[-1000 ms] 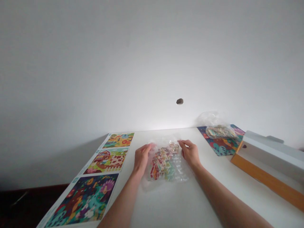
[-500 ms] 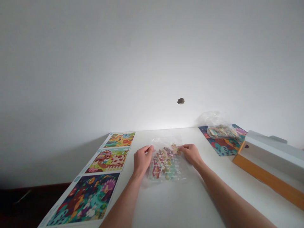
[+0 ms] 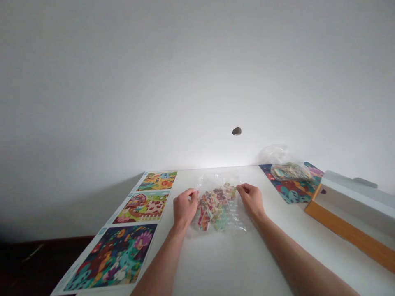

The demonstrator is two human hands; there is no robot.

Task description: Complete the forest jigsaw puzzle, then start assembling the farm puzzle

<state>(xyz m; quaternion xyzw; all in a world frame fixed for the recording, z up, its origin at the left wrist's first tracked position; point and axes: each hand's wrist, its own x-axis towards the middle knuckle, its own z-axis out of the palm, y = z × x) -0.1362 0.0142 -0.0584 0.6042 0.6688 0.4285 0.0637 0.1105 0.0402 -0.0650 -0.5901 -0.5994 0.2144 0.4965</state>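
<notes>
**Clear bag [image 3: 233, 220] pinched at both sides**

I have the thumb and fingers of my left hand [image 3: 185, 207] pressed together on the bag's left edge, and those of my right hand [image 3: 252, 200] pinching its right edge. The bag lies on the white tabletop [image 3: 225, 263] between my hands, colourful pieces [image 3: 212, 205] heaped inside it. To my left, three picture sheets [image 3: 142, 206] lie in a column. To my right, a second bag [image 3: 290, 171] sits on a dark printed sheet [image 3: 291, 196], near an open orange-and-white box [image 3: 348, 237].
</notes>
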